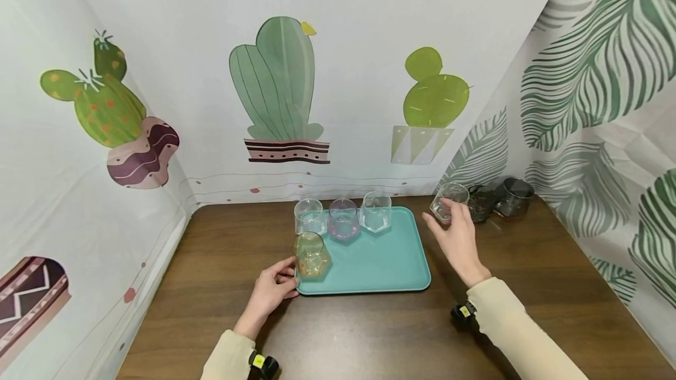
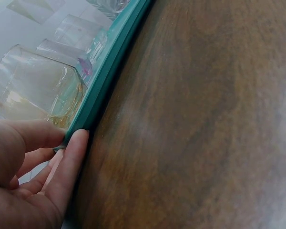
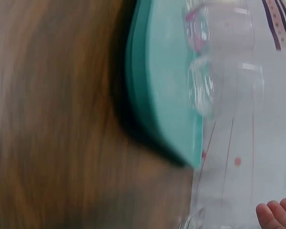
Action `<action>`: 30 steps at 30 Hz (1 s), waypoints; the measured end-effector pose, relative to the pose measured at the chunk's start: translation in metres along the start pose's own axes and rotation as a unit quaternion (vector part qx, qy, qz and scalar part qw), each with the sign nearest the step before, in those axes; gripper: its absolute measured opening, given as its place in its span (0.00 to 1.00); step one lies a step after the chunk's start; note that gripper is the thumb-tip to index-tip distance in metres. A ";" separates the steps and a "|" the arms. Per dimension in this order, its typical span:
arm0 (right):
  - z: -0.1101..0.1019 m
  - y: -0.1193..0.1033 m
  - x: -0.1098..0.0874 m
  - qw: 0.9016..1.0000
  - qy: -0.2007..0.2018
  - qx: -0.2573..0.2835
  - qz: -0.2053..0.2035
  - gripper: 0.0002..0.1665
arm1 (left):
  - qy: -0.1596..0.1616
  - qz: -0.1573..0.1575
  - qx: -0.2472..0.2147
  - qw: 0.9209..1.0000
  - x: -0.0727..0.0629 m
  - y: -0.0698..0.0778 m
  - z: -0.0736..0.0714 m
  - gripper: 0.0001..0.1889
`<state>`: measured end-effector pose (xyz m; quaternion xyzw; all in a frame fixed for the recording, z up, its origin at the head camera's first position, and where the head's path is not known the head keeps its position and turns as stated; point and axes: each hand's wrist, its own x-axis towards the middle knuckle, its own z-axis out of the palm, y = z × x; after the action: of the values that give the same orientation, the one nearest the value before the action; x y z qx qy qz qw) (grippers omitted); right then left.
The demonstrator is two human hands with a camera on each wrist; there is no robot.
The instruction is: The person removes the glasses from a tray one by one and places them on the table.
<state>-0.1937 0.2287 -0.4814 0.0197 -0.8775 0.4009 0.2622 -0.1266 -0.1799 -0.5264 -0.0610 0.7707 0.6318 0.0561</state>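
Observation:
A teal tray (image 1: 380, 268) lies on the table with a clear glass (image 1: 308, 216), a purple-tinted glass (image 1: 343, 221) and another clear glass (image 1: 376, 213) along its back. At its front left stands an amber-tinted glass (image 1: 311, 257). My left hand (image 1: 274, 289) pinches the tray's left edge near the front corner; in the left wrist view its thumb and finger (image 2: 76, 152) meet at the rim, beside the amber glass. My right hand (image 1: 459, 242) reaches toward a clear glass (image 1: 453, 191) right of the tray, fingers spread. In the right wrist view only its fingertips (image 3: 276, 213) show.
Two dark-tinted glasses, one (image 1: 479, 207) beside the clear glass and another (image 1: 513, 198) farther right, stand near the table's back right corner. A cactus-print cloth (image 1: 359, 87) hangs behind the wooden table (image 1: 369, 333), and a leaf-print cloth (image 1: 597, 104) hangs on the right.

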 end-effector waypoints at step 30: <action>0.077 -0.096 -0.041 0.968 -0.209 0.131 -0.040 0.39 | -0.004 0.007 -0.014 1.000 0.000 0.000 0.000 0.30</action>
<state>-0.1691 0.1016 -0.4765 0.1721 -0.8509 0.4891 0.0843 -0.1266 -0.1802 -0.5265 -0.0543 0.7618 0.6433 0.0538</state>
